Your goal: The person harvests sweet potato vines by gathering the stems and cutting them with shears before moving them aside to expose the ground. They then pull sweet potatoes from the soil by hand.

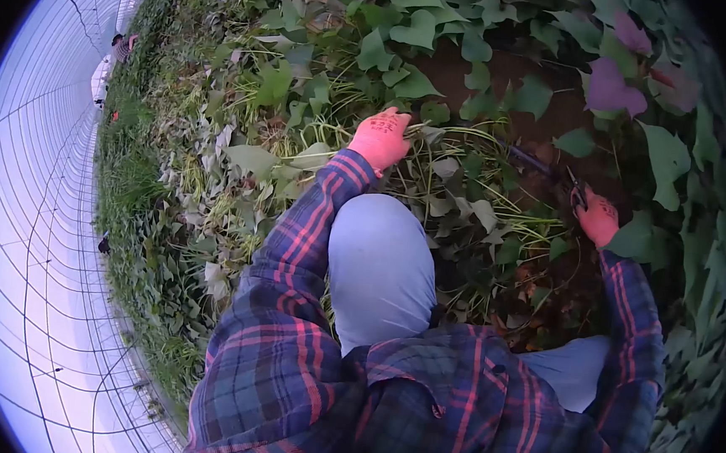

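My left hand (382,139), in a pink glove, is closed around a bunch of pale green vine stems (470,133) that stretch to the right. In my right hand (597,219), also gloved in pink, is a dark pair of shears (577,189), pointing up and left over the soil. Whether the blades are apart is hard to make out. Between the hands, cut-looking stems (523,225) lie among wilted leaves (483,215). A dark hose (529,160) runs along the ground just left of the shears.
Heart-shaped green leaves (419,30) grow ahead and to the right, a few of them purple (615,88). My knee (381,270) is bent between my arms. Wilted vines (250,161) spread leftward. Beyond is the arched greenhouse frame (36,204), with another person (123,47) far off.
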Demonstrator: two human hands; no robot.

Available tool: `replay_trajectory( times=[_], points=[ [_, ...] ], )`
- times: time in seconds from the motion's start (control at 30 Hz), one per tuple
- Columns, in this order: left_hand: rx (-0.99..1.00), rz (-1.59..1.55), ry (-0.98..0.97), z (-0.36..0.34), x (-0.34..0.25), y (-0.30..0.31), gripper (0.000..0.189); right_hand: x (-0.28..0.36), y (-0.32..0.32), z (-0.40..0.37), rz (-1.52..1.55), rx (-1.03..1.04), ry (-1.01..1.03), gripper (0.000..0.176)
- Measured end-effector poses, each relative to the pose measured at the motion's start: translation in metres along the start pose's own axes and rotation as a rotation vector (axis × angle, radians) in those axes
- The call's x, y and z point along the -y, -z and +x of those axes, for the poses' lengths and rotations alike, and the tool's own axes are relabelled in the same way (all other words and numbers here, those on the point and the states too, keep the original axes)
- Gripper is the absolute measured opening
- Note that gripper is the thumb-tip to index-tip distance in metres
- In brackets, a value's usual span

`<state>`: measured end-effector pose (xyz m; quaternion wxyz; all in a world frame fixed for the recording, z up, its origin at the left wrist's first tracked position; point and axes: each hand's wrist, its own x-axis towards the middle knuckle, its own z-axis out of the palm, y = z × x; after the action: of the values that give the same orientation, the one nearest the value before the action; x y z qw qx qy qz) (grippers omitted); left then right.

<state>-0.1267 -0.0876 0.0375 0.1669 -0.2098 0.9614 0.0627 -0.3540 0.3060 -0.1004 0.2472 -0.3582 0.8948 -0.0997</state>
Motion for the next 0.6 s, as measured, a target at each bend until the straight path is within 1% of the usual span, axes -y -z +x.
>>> replay_trajectory(
  times=[0.03, 0.07, 0.13, 0.17, 0.23, 0.27, 0.3, 0.33, 0.37, 0.4, 0.43, 0.47, 0.5, 0.53, 0.57, 0.6],
  points=[
    [0.052, -0.02, -0.039, 0.012, -0.01, -0.002, 0.034, 0.01, 0.005, 0.001, -0.055, 0.04, -0.051, 0.051],
    [0.046, 0.015, -0.077, 0.026, -0.015, -0.011, 0.031, 0.019, 0.008, 0.003, -0.073, 0.09, -0.098, 0.051],
    [0.028, 0.032, -0.111, 0.065, -0.003, -0.045, 0.024, 0.028, 0.002, 0.004, -0.131, 0.107, -0.147, 0.051],
    [0.019, 0.01, -0.107, 0.077, 0.002, -0.049, 0.024, 0.03, 0.0, 0.006, -0.174, 0.112, -0.185, 0.051],
    [0.106, -0.188, 0.053, 0.094, 0.017, -0.048, 0.021, 0.036, 0.005, 0.01, -0.225, 0.109, -0.186, 0.051],
    [0.092, -0.091, 0.0, 0.105, 0.035, -0.058, 0.02, 0.039, 0.01, 0.013, -0.207, 0.123, -0.153, 0.05],
    [0.089, -0.106, -0.004, 0.108, 0.048, -0.057, 0.02, 0.059, 0.024, 0.014, -0.187, 0.14, -0.122, 0.05],
    [0.173, -0.11, 0.118, 0.11, 0.062, -0.057, 0.02, 0.081, 0.037, 0.014, -0.09, 0.124, -0.162, 0.047],
    [0.261, -0.114, 0.245, 0.109, 0.075, -0.057, 0.021, 0.092, 0.043, 0.018, -0.102, 0.132, -0.162, 0.047],
    [0.243, -0.048, 0.194, 0.095, 0.087, -0.052, 0.028, 0.102, 0.044, 0.025, 0.103, 0.056, -0.082, 0.046],
    [0.207, -0.088, 0.211, 0.09, 0.104, -0.061, 0.036, 0.115, 0.046, 0.032, 0.311, -0.017, -0.001, 0.045],
    [0.147, -0.104, 0.196, 0.083, 0.123, -0.074, 0.038, 0.138, 0.051, 0.039, 0.31, -0.005, 0.0, 0.045],
    [0.088, -0.117, 0.175, 0.076, 0.141, -0.085, 0.04, 0.166, 0.059, 0.048, 0.506, 0.027, 0.049, 0.045],
    [0.027, -0.179, 0.184, 0.066, 0.151, -0.083, 0.04, 0.189, 0.065, 0.058, 0.701, 0.056, 0.095, 0.046],
    [-0.036, -0.243, 0.195, 0.056, 0.158, -0.079, 0.041, 0.204, 0.066, 0.074, 0.76, 0.178, 0.036, 0.048],
    [-0.12, -0.269, 0.19, 0.049, 0.164, -0.081, 0.042, 0.22, 0.061, 0.095, 0.719, 0.197, 0.1, 0.048]
  ],
)
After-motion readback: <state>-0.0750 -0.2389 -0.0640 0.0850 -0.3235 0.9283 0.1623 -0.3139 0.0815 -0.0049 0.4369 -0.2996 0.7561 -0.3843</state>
